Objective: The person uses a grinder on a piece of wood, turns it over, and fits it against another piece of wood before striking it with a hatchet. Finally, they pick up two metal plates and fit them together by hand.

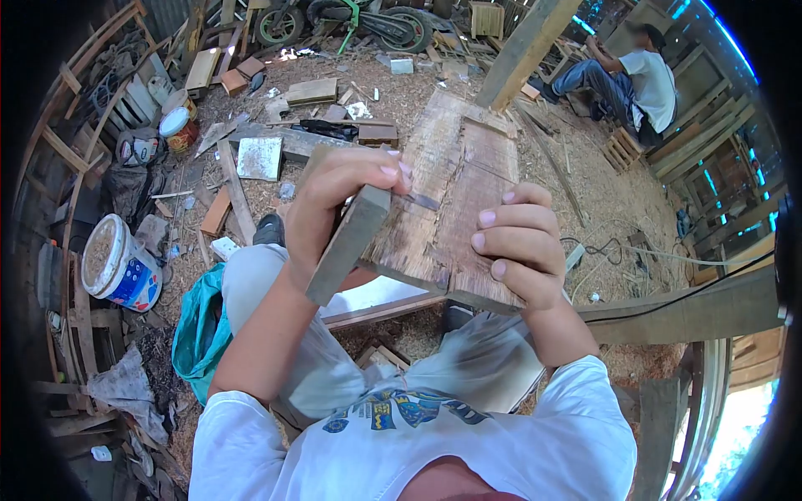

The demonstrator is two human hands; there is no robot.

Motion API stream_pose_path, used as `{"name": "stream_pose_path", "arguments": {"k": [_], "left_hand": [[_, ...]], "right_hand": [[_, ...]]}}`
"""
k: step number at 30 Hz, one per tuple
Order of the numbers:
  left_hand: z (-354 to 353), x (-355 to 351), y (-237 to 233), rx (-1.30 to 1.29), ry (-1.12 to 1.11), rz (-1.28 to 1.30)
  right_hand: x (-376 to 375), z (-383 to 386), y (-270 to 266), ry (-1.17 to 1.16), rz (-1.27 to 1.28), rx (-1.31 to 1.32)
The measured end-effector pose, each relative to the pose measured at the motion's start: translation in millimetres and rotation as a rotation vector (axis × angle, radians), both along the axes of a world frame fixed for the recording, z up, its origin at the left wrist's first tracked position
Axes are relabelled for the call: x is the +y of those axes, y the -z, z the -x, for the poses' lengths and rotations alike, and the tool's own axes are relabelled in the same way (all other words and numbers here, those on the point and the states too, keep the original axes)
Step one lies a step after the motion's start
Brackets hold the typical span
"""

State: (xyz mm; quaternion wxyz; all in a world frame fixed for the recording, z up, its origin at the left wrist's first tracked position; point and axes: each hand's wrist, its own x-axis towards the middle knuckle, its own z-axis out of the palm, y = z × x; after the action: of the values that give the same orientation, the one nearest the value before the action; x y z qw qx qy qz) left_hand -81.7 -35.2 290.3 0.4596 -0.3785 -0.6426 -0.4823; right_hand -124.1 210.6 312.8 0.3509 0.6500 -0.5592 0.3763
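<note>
A wide, rough wooden board [455, 192] is tilted up in front of me, with a crack running lengthwise and a thin strip [491, 125] across its far end. My right hand [528, 246] grips its right edge, fingers bent over the upper face. At the board's near left corner, my left hand [338, 188] is closed around a short, greyish wooden block [349, 246]. The left fingertips reach over the block's top toward the board. Whether block and board are joined cannot be seen. The left thumb is mostly hidden behind the block.
Sawdust and scrap wood cover the ground. To the left stand a white bucket [121, 263] and a teal bag [200, 330]. A wooden post [528, 54] rises beyond the board. Another person [643, 88] sits at the far right. A beam [685, 311] and black cable lie right.
</note>
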Motion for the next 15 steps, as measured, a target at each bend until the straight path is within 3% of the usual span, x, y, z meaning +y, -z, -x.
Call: {"name": "stream_pose_path", "arguments": {"k": [5,8,10,12,15], "left_hand": [[-1.9,0.7,2.0,-0.056,-0.051,-0.002],[-2.8,3.5,4.8,-0.095,-0.055,0.001],[-3.6,7.3,3.9,-0.143,-0.013,-0.011],[-4.9,13.4,4.7,-0.193,0.029,-0.022],[-7.0,26.0,5.9,-0.252,0.105,0.002]], "right_hand": [[-4.9,5.3,7.6,-0.01,0.022,-0.021],[-11.0,8.4,16.1,-0.119,0.08,-0.161],[-12.5,11.0,21.9,-0.214,0.112,-0.365],[-11.7,10.8,23.8,-0.243,0.103,-0.406],[-11.2,6.0,27.5,-0.241,0.099,-0.858]]}}
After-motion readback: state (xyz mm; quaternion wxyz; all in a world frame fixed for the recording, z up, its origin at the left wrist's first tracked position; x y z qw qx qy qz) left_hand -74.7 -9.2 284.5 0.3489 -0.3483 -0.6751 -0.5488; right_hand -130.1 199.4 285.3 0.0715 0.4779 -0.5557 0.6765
